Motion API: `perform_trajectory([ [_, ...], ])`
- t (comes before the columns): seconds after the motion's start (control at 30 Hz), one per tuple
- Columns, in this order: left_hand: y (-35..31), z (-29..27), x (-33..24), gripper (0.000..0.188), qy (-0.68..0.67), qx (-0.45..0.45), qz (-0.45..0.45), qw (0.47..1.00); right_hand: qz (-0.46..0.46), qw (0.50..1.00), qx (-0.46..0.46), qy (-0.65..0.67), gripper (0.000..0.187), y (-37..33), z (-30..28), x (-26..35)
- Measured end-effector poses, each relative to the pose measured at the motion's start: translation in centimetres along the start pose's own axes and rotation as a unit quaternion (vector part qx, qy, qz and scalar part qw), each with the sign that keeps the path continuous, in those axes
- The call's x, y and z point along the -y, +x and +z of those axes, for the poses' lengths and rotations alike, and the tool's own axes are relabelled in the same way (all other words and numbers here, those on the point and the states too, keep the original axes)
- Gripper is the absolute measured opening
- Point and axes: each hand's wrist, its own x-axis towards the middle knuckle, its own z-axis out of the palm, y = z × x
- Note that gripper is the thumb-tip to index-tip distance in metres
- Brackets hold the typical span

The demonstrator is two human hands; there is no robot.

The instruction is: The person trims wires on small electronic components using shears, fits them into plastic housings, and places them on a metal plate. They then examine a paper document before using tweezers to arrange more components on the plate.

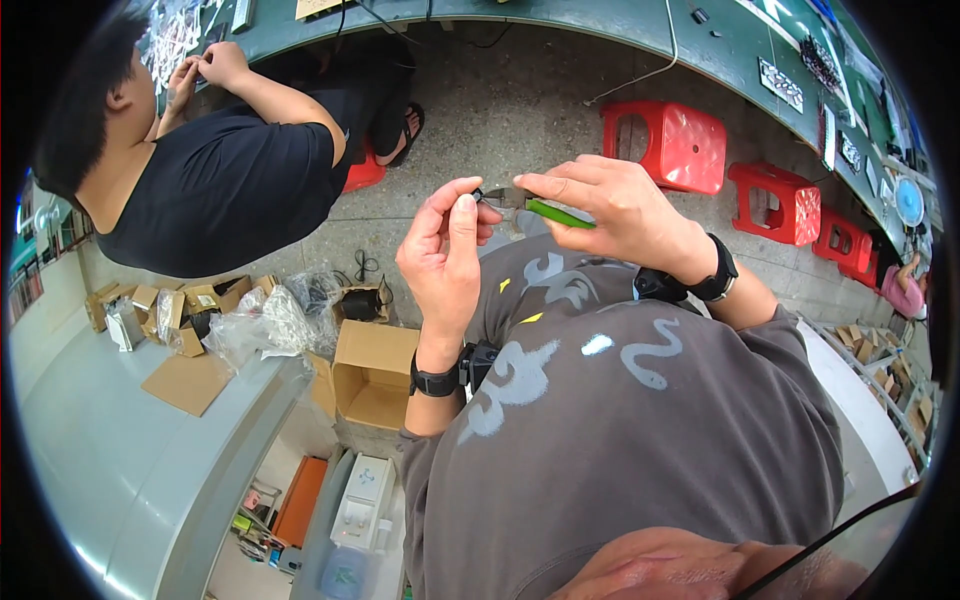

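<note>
My left hand (pixel 445 250) pinches a small black part (pixel 477 195) between thumb and fingertips, in front of my body. From the other side, my right hand (pixel 625 205) is closed around a green-handled hand tool (pixel 558 213). The tool's grey metal end points at the black part, and my right fingers partly cover it. Whether metal and part touch, I cannot tell. Both hands are raised above the floor, close together.
A co-worker in a black top (pixel 230 185) sits at the green workbench (pixel 560 12), far left. Red stools (pixel 690 145) stand along it to the right. An open cardboard box (pixel 375 360), plastic bags (pixel 275 320) and a grey table (pixel 130 440) are at left.
</note>
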Motion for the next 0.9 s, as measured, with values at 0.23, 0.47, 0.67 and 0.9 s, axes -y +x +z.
perform_trajectory([
  [0.23, 0.6, -0.3, 0.3, 0.022, -0.068, 0.027, -0.014, 0.997, 0.254, 0.908, 0.14, 0.302, 0.037, 0.8, -0.9, -0.6],
  [0.47, 1.8, -0.1, 0.0, 0.023, -0.138, 0.047, -0.062, 0.987, 0.284, 0.852, 0.097, 0.429, 0.039, 2.2, -0.3, -1.4],
  [0.67, 2.9, -0.3, 1.0, 0.021, -0.241, 0.04, -0.159, 0.957, 0.276, 0.875, 0.105, 0.382, 0.038, 2.7, 0.6, -3.0],
  [0.9, 3.8, -0.7, 2.7, 0.02, -0.194, 0.041, -0.129, 0.972, 0.292, 0.855, 0.088, 0.418, 0.038, 3.6, 0.8, -5.1],
])
